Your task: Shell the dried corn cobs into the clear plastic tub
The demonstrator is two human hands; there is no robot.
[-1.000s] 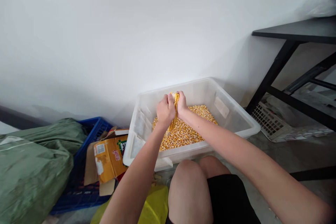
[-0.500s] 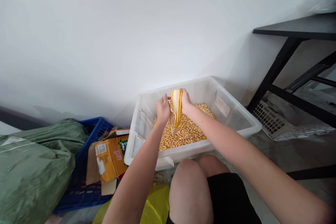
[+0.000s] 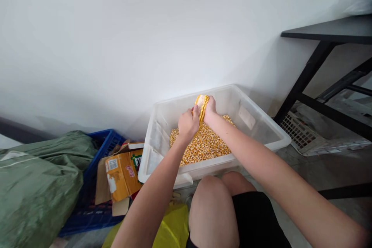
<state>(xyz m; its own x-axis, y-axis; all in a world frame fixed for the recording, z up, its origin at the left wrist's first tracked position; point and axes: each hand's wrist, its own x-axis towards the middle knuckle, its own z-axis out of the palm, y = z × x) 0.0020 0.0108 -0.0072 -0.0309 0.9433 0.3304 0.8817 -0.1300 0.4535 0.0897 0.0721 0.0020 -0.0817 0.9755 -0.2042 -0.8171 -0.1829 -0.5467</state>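
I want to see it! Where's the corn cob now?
In the head view, the corn cob is gripped between the left hand and right hand, above loose kernels in the clear plastic tub.

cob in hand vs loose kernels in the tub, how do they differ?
The corn cob is one piece, its kernels in tight rows beside a pale bare patch; the loose kernels lie separate in a heap. The cob is held up off that heap between the left hand and right hand, while the loose kernels rest in the clear plastic tub. Both share the same golden yellow colour.
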